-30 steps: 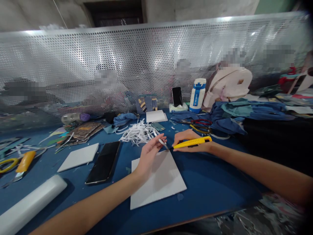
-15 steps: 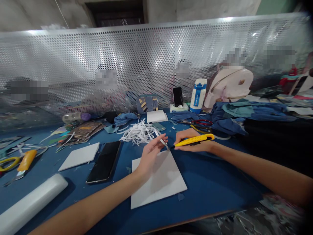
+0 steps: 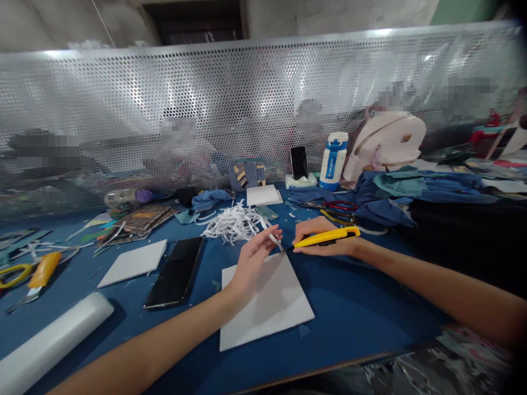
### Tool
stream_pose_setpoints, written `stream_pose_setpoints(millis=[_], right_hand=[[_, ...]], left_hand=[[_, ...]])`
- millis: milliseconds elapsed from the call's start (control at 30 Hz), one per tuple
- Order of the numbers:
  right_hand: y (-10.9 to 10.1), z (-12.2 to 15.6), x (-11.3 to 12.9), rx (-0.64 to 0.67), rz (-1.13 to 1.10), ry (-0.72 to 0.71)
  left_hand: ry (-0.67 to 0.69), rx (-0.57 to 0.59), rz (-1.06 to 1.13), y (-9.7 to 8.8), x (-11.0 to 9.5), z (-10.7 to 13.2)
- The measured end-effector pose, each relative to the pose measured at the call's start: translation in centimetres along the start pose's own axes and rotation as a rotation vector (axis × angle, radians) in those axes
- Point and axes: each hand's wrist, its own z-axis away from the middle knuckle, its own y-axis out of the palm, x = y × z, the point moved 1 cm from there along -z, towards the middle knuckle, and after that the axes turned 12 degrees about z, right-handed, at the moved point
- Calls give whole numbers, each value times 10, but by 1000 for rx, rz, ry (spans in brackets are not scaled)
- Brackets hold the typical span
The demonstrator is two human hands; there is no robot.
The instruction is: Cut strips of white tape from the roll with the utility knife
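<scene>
My right hand (image 3: 317, 236) is wrapped round a yellow box cutter (image 3: 327, 237), whose tip points left at the far right corner of a white board (image 3: 274, 299). My left hand (image 3: 257, 258) rests over the board's far edge. Between its closed fingers is a narrow white strip (image 3: 276, 242), which runs down to that same corner, where it meets the cutter tip. Just beyond my left hand lies a heap of curled white strips (image 3: 234, 222).
Left of the board lie a black phone (image 3: 175, 272), a smaller white board (image 3: 134, 262), a long white case (image 3: 57, 343) and yellow-handled scissors (image 3: 16, 276). Behind stand a blue-white bottle (image 3: 333, 162), a propped phone (image 3: 299, 162) and a perforated metal panel (image 3: 230, 82). Denim cloth (image 3: 381, 206) lies right.
</scene>
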Motion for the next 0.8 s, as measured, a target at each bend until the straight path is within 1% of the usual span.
stream_pose_setpoints(millis=[200,400,533,800], right_hand=[[1,2,-1,-8,1,-39],[9,4,-8,14,-30,-66],[13,5,-12,15,-28,-57],[12,5,-11,10,-39,-38]], left_hand=[[-3,-2,-3,1,0,0],[-18,-11,-15,2,-1,0],[-14,-17,-21,3,-2,1],[27,5,-77,2,-2,1]])
